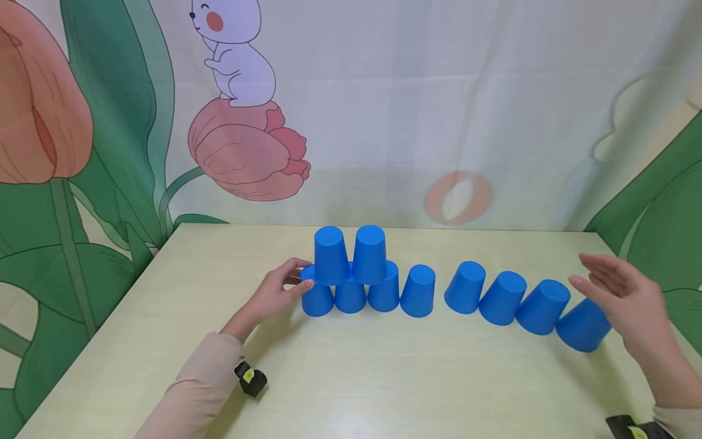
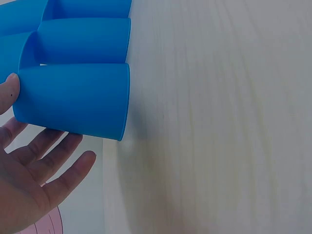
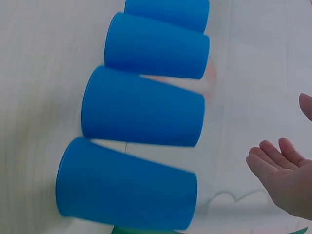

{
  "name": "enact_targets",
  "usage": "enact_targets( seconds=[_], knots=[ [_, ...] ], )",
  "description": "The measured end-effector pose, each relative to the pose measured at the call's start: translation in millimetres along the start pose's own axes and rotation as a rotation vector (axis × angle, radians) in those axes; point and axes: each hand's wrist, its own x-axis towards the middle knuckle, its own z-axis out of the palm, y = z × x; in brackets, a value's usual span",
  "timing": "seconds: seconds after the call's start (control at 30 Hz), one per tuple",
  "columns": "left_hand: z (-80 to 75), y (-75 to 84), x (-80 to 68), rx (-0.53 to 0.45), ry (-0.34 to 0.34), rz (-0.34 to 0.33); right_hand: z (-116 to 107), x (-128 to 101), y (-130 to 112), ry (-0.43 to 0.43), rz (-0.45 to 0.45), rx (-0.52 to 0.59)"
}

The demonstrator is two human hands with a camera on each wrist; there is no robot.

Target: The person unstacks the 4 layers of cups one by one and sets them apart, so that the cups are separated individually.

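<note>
Blue cups (image 1: 418,292) stand between the hands (image 1: 277,288) (image 1: 631,299), fingers loosely extended.

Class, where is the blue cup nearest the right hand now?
In the head view, the blue cup stands at the right end of the right-hand group of four, next to another cup and partly covered by the right hand.
</note>
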Motion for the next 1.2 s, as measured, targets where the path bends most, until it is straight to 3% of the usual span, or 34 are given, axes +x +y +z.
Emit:
enact_targets(
  seconds=[0.3,0.53,1.2],
  knots=[
    [-0.1,-0.2,-1.5,0.006,0.006,-0.008,22.0,1.2,-18.1,-0.106,-0.091,0.014],
    [-0.3,0.6,-1.6,0.008,0.0,-0.017,37.6,4.0,-30.2,-0.13,-0.136,0.006],
    [-0.8,-0.4,0.2,0.012,0.001,-0.02,73.5,8.9,-61.5,-0.198,-0.204,0.13]
  ],
)
